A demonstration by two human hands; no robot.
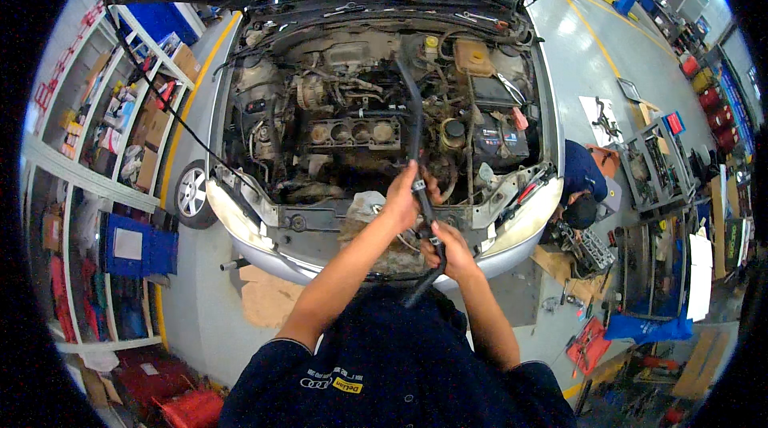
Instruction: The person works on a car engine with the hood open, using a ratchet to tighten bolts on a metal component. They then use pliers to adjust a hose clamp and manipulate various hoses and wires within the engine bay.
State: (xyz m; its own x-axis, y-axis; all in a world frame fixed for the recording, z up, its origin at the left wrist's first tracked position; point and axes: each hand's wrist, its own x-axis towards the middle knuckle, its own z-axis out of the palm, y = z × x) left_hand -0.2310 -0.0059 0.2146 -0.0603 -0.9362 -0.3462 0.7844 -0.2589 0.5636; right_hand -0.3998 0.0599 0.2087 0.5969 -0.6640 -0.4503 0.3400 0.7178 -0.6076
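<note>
I watch through one fisheye camera on the wearer's head, facing down and forward over a dark shirt [384, 340]. The left hand [402, 200] and right hand [454, 252] sit near, the engine bay [308, 220] farther; shelving [96, 178] bends along the left rim, floor [574, 60] toward the right.

With the fingers of my left hand [402, 200] I grip a bent black hose [415, 120] partway along, and my right hand [453, 252] holds it lower down, near its bottom end. The hose reaches up over the open engine bay [280, 46], right of a grimy engine block [352, 134] with round bores. Farther right sit a battery [494, 144] and a brownish tank [474, 58]. Left of the car is a wheel [194, 194]; to my right, a person [582, 170] bends over a metal engine part [590, 252].
</note>
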